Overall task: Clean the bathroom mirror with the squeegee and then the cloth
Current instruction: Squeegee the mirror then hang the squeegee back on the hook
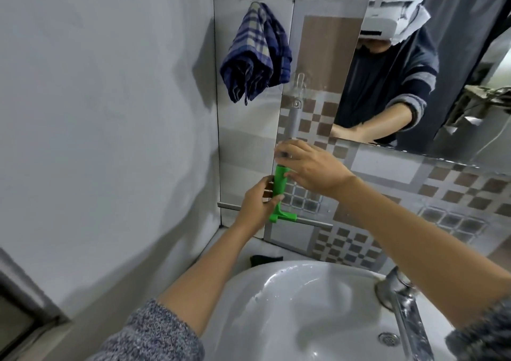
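Two hands clench the squeegee point(282, 192), left hand point(258, 208) below right hand point(309, 168); risk: hook above snags, handle jerks free.

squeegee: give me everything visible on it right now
The squeegee hangs upright against the tiled wall left of the mirror, blade end down. It has a grey shaft whose top meets a clear wall hook, a bright green plastic-looking neck and T-shaped head, and a thin metallic blade bar running horizontally just above the sink. The left hand grips the green neck; the right hand wraps the shaft just above it.
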{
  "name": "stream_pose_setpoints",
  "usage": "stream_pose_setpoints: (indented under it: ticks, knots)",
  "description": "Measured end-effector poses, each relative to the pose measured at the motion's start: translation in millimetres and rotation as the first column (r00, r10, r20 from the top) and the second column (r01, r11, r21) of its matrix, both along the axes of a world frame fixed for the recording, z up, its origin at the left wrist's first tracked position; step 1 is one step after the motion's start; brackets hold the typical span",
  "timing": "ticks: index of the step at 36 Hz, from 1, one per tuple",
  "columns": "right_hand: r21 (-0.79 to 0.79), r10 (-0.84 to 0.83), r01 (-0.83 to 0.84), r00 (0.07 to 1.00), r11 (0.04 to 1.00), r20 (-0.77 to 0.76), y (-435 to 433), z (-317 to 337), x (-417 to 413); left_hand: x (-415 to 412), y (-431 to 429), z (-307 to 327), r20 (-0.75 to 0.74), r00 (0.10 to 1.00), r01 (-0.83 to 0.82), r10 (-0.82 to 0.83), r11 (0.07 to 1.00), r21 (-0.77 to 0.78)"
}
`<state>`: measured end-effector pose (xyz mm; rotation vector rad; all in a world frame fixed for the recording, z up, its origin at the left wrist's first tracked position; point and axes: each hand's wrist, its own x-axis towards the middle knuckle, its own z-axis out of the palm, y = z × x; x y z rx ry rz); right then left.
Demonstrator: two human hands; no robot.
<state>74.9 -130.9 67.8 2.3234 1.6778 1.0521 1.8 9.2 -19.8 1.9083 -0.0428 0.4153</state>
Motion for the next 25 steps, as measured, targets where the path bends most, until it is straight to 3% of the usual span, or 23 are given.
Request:
stream_pose_setpoints:
  ticks: [6,16,25]
  knots:
    - [0.042,-0.002,0.004,0.999,0.999,-0.050,-1.0,12.0,-19.6,-21.5,6.3,14.3,0.038,0.999,-0.014,0.011,0.997,0.071]
    - [0.092,-0.084,0.075,0.992,0.993,0.092,-34.6,55.9,-73.0,-57.6,1.2,61.9,0.152,0.987,0.008,-0.048,0.968,0.250]
    - [0.152,-0.316,0.309,0.949,0.939,0.019,-101.6,82.9,-117.3,-65.8,-27.0,130.1,0.373,0.892,-0.005,-0.257,0.818,0.576]
